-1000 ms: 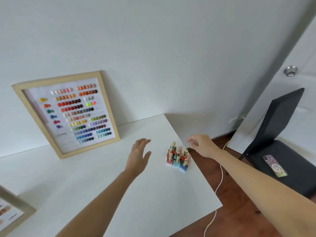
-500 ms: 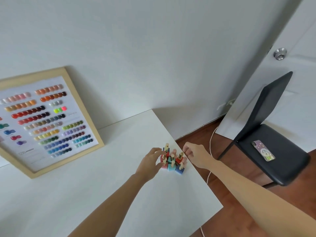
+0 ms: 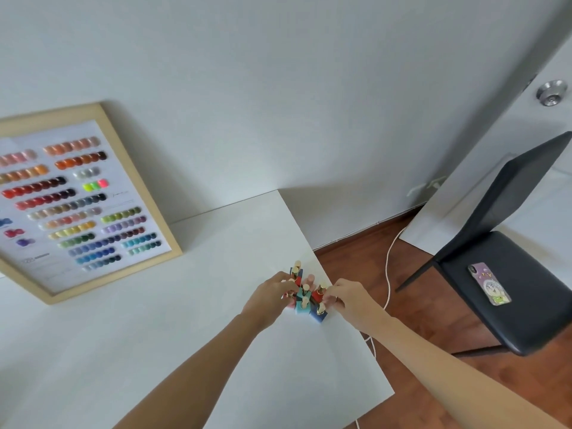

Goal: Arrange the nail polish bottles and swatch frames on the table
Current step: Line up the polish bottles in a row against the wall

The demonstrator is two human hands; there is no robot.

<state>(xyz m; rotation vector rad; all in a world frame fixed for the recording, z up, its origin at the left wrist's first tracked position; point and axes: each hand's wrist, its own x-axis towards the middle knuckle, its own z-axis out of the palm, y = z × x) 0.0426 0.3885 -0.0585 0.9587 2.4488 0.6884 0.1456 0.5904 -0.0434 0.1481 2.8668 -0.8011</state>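
A tight cluster of small nail polish bottles (image 3: 305, 297) with gold caps stands near the right edge of the white table (image 3: 154, 335). My left hand (image 3: 269, 297) presses against the cluster's left side, fingers curled onto the bottles. My right hand (image 3: 349, 300) closes on the right side, fingertips at a red bottle (image 3: 318, 294). A wooden swatch frame (image 3: 80, 199) with rows of coloured nail tips leans against the wall at the table's back left.
To the right of the table a dark chair (image 3: 507, 274) stands on the wooden floor with a phone (image 3: 489, 283) on its seat. A white cable (image 3: 388, 267) runs along the floor beside the table edge. A door with a round knob (image 3: 552, 92) is at far right.
Both hands have moved in from apart and closed on the bottle cluster from either side. The view has shifted right, so the swatch frame sits further left.
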